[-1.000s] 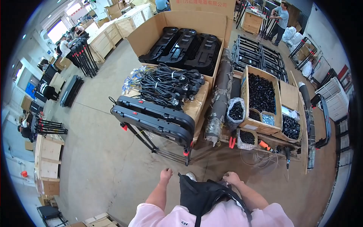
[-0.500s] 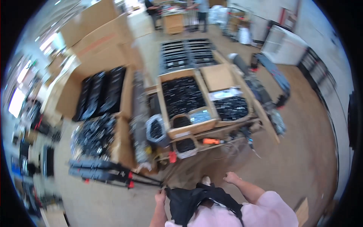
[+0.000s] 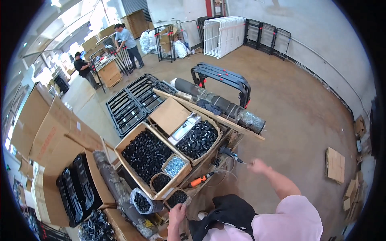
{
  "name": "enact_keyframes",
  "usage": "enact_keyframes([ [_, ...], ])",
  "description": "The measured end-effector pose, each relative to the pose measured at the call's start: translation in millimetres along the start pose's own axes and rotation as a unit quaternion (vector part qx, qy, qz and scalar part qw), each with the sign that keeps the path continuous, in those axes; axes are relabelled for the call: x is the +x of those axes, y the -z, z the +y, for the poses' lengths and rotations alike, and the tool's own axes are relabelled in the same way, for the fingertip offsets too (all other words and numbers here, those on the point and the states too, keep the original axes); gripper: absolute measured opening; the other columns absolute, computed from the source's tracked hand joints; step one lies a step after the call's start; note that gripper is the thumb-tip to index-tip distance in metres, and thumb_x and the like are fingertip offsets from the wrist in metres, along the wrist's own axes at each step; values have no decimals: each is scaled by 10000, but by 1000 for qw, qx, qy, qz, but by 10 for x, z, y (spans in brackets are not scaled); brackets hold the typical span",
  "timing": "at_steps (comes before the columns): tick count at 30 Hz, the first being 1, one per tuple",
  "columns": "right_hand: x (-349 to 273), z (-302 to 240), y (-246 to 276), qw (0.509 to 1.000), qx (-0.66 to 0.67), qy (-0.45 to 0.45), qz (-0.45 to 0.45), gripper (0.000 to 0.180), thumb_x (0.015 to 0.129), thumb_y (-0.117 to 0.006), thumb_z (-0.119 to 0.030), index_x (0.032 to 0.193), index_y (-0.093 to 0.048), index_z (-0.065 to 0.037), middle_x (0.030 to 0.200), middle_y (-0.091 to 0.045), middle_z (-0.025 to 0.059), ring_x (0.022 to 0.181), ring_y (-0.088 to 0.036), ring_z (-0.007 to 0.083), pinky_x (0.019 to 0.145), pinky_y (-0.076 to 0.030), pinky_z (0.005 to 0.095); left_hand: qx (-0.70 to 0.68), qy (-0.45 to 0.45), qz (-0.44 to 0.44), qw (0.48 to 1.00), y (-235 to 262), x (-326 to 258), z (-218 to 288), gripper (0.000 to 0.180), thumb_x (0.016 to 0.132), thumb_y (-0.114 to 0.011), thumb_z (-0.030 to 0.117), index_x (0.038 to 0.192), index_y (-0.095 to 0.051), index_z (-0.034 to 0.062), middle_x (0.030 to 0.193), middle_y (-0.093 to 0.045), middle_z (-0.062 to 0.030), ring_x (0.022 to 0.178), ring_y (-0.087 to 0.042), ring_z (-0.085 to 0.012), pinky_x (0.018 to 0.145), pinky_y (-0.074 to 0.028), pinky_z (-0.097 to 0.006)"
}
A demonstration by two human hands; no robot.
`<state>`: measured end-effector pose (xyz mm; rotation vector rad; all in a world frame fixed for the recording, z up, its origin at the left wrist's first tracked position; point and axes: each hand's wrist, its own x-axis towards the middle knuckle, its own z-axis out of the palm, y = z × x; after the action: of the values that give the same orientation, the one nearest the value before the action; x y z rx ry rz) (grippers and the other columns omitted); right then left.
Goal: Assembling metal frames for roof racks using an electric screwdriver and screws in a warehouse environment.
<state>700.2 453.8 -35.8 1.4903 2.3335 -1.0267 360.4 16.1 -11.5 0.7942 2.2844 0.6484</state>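
My left hand is closed at the lower middle, just in front of a small box of black parts; what its fingers hold, if anything, is hidden. Held out to the right, my right hand has its fingers curled, and their inside does not show. Nearest to it in the picture is the tip of a blue and black power screwdriver at the bench edge. An orange and black power screwdriver lies between the hands. Beyond it stands a large carton of black plastic parts, with a small box of silver screws inside.
A wooden board and a wrapped roll edge the bench's right side. Folded black frames stand behind them. An open carton of long black parts is at left. Two people work at a far table.
My view has swung to the right, bringing more wall and floor into sight. The black frames near my left hand have left the view. Both hands remain curled.
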Motion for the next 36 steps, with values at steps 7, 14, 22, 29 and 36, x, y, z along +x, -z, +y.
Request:
enact_keyframes([
  [7,1703,-279,2088,922,145,81,350,359,946,-703,-330,1156,-764,-44,1072,-779,212,1033,-759,335,922,-580,441,-97,-12,81,992,-73,487,791,341,1039,-623,347,1086,-770,44,878,-781,-152,869,-784,-298,803,-588,-397],
  [14,3308,-622,3562,901,154,141,381,525,979,-705,-419,1298,-718,-2,1233,-751,233,1167,-716,351,1043,-539,429,-96,60,151,982,-879,630,1372,293,1041,-630,261,1078,-761,1,872,-794,-103,798,-766,-184,764,-591,-326],
  [22,4312,-692,3878,920,356,153,60,614,994,-698,-489,1284,-724,51,1240,-748,162,1110,-692,239,1025,-515,387,-24,22,164,986,-1107,1115,2662,287,1011,-678,306,1142,-773,69,914,-779,-175,884,-780,-318,803,-596,-416],
  [29,4241,-41,4310,874,415,170,186,526,967,-708,-506,856,-731,7,743,-642,32,697,-563,160,661,-448,355,-107,-36,89,990,-952,1907,3825,285,1057,-628,262,1177,-761,40,988,-790,-142,887,-755,-246,829,-585,-363],
  [36,2853,910,3457,816,533,94,205,438,1001,-695,-434,887,-730,-13,767,-642,11,735,-565,112,653,-433,310,-281,-176,-129,935,-2033,2880,5811,336,1109,-581,226,1318,-682,-17,1208,-757,-103,1132,-698,-174,1007,-533,-313],
])
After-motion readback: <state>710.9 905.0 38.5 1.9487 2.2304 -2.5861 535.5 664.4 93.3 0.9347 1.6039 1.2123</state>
